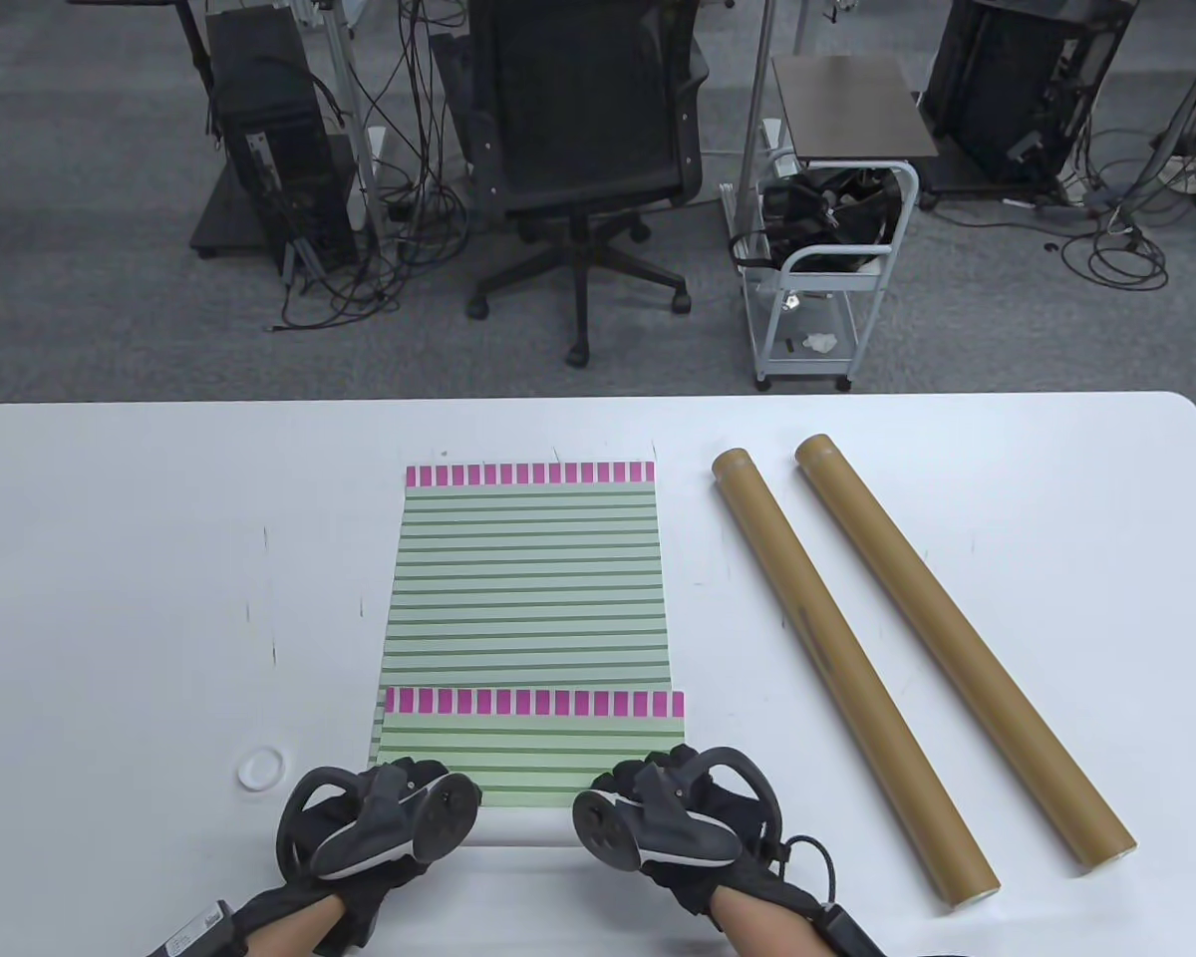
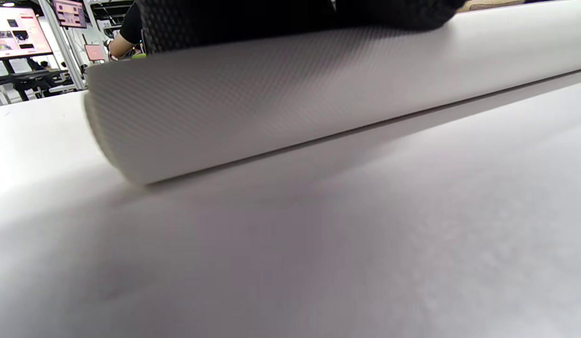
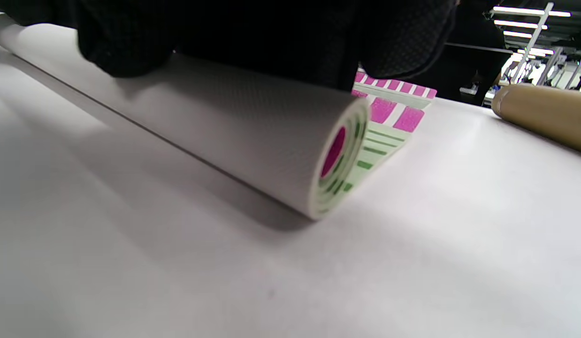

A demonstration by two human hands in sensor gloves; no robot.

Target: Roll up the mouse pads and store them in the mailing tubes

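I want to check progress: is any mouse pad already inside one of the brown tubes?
No: both mailing tubes lie apart while the hands roll the top mouse pad.

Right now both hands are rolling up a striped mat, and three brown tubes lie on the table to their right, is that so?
Not quite: there are two tubes, not three. The table view shows one tube and a second tube lying side by side on the table. The rest holds: the left hand and right hand are rolling up the striped mat.
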